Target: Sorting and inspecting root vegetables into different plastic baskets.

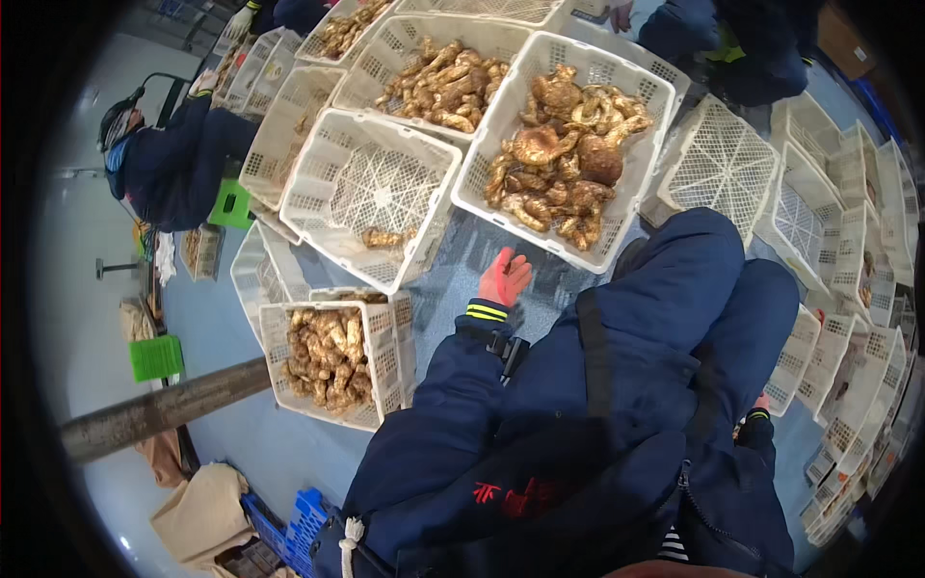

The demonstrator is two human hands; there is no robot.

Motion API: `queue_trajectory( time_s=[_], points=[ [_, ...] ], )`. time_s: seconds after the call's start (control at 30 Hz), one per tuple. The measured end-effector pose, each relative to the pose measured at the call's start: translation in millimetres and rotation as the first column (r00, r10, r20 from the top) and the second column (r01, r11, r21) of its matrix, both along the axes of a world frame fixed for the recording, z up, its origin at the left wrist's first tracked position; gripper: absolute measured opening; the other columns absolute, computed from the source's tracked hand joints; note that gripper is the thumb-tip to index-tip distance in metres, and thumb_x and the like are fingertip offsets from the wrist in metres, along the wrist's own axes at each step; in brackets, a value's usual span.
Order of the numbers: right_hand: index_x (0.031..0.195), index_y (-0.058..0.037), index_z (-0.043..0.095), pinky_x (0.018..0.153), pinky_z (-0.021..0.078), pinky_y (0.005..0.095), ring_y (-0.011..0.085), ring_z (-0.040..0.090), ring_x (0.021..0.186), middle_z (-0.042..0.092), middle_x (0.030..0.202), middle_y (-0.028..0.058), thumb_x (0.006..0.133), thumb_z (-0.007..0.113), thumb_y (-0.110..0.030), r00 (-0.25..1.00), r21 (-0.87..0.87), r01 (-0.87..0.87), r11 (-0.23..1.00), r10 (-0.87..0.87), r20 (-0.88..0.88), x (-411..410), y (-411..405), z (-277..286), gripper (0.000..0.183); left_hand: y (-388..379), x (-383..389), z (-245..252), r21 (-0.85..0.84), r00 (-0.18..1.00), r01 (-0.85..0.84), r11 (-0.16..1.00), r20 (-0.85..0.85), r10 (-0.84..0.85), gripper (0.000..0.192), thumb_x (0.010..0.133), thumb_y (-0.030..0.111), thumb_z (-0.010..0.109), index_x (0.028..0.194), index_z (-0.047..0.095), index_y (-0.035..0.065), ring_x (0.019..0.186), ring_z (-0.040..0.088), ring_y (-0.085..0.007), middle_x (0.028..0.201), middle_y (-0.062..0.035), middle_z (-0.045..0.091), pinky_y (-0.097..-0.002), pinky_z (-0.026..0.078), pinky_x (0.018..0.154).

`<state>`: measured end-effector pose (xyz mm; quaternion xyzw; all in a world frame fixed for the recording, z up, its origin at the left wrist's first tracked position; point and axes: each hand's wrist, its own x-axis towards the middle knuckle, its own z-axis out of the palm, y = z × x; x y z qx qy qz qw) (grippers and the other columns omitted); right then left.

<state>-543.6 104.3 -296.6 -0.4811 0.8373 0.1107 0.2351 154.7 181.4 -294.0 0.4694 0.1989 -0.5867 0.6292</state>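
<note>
My left hand (505,277) hangs over the blue floor with its palm turned up, fingers slightly curled and apart, holding nothing. Just beyond it is a white perforated plastic crate (480,189) with a heap of brown mushrooms (560,155), large caps and thick stems. To the left of that, another white crate (303,209) holds only a small mushroom or two (383,237) in its near corner. My right hand (762,402) shows only in part past my right leg, beside a white crate (788,368); its fingers are hidden.
A tipped-looking crate of mushrooms (331,357) stands at left, near a thick pole (173,408). More mushrooms fill a crate (433,27) behind. Nested crates (860,376) line the right side. A co-worker (173,166) sits at left; another person (730,43) is at top right.
</note>
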Motion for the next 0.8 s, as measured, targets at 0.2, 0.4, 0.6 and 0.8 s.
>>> queue_trajectory(
  time_s=[0.2,0.4,0.6,0.8],
  points=[
    [0.096,-0.0084,0.062,0.075,0.0441,0.031,0.0198,0.059,0.084,0.063,0.088,0.0088,0.073,0.056,-0.039,0.988,0.009,0.154,0.988,-0.154,0.011,19,34,4,0.039,-28,11,-5,-0.104,0.999,0.036,0.994,-0.01,-0.037,0.032,0.087,0.032,0.045,0.104,0.051,0.0062,0.1,0.05,-0.0314,0.097,-0.0102,0.055,-0.0439,0.04,0.086],
    [0.098,-0.0087,0.061,0.075,0.0448,0.0361,0.0242,0.059,0.085,0.063,0.088,0.0099,0.075,0.053,-0.031,0.975,0.073,0.179,0.981,-0.187,0.12,3,61,-5,0.033,-50,14,-9,0.064,0.973,0.198,0.978,0.11,-0.204,0.027,0.082,0.037,0.054,0.091,0.058,0.0122,0.079,0.06,-0.0188,0.086,-0.004,0.062,-0.032,0.049,0.065],
    [0.088,-0.006,0.06,0.055,0.0447,0.0311,0.0151,0.054,0.061,0.057,0.065,0.0051,0.078,0.052,-0.031,0.955,-0.009,0.23,0.973,-0.224,0.197,-5,65,-11,0.028,-68,10,-31,0.114,0.979,0.152,0.982,0.117,-0.165,0.026,0.083,0.032,0.053,0.096,0.053,0.01,0.077,0.06,-0.026,0.086,-0.0085,0.061,-0.0388,0.05,0.064],
    [0.106,-0.0159,0.05,0.078,0.0429,0.0431,0.0305,0.05,0.097,0.051,0.107,0.0134,0.073,0.053,-0.024,0.946,0.228,-0.311,0.923,0.323,-0.017,-70,133,-31,0.034,-91,0,-49,0.112,0.977,0.193,0.975,0.071,-0.202,0.028,0.086,0.032,0.046,0.099,0.051,0.0077,0.083,0.058,-0.0289,0.092,-0.0116,0.059,-0.0417,0.05,0.068]
  ],
)
